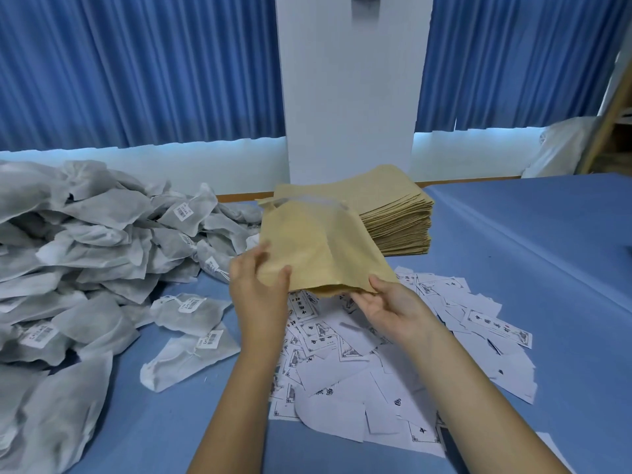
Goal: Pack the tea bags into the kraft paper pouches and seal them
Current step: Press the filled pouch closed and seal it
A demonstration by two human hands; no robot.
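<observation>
Left hand (pixel 260 285), right hand (pixel 386 304): each pinches near edge of flat tan kraft paper pouch (pixel 318 248), far mouth seemingly open; open blue tablecloth (pixel 519 234) stretches rightward.

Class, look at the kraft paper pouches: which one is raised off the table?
The pouch gripped by the left hand and right hand, over the scattered paper labels; the others lie flat in the stack behind.

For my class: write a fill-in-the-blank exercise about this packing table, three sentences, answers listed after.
1. The tea bags are piled on the ____ side of the table.
2. The left hand and right hand hold one pouch, coloured ____.
3. The curtains are ____.
Missing words: left; brown; blue.
</observation>
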